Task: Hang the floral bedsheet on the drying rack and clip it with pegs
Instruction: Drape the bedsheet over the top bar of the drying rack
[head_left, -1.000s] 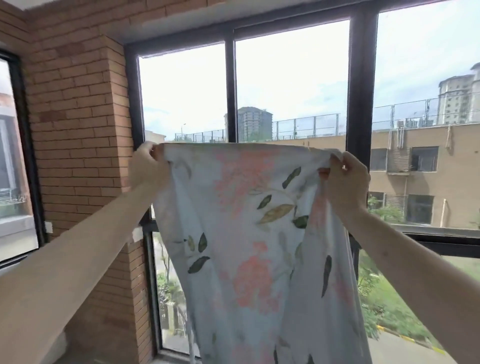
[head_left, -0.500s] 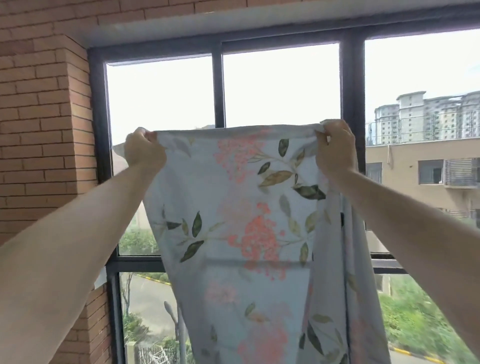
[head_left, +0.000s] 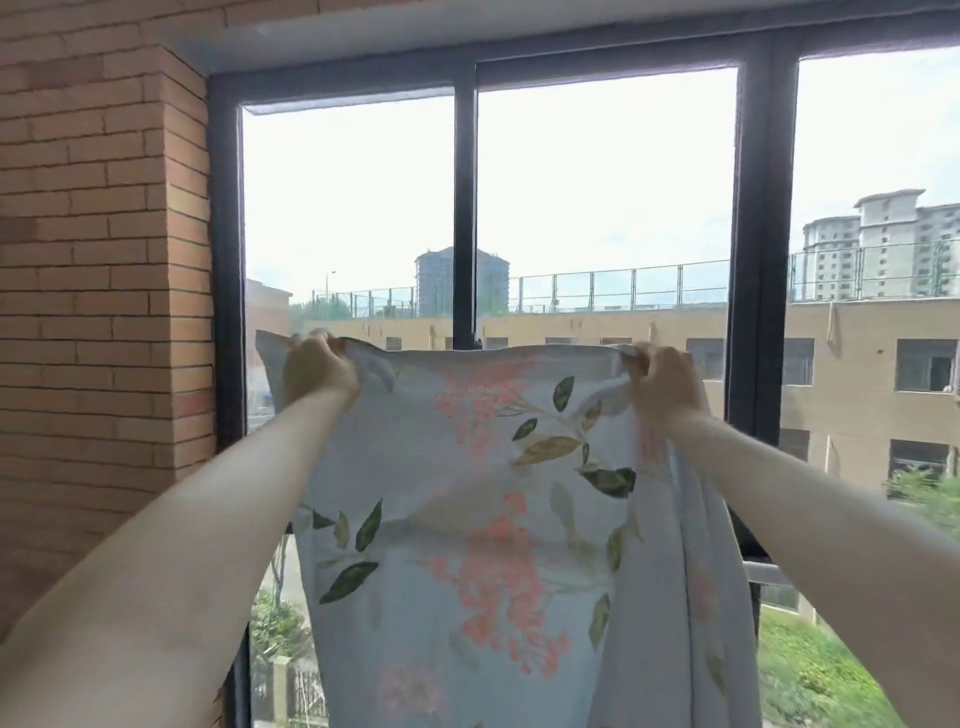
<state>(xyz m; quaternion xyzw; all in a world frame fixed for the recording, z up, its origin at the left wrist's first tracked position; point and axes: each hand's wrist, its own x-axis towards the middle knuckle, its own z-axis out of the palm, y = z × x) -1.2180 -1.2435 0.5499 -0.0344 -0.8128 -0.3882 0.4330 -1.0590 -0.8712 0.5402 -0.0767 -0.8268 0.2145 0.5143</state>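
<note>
Holding floral bedsheet (head_left: 467, 519) up in front of big window (head_left: 597, 208), both arms stretched out. Left hand (head_left: 318, 370) grips top edge near left corner, fingers curled round cloth. Right hand (head_left: 662, 387) grips top edge near right side, fingers bunched on cloth. Top edge pulled flat between hands. Sheet hangs down, pale blue with pink flowers, green leaves. Extra folds hang under right hand. Brick wall (head_left: 93, 260) on left. Buildings (head_left: 857, 364) outside glass.
</note>
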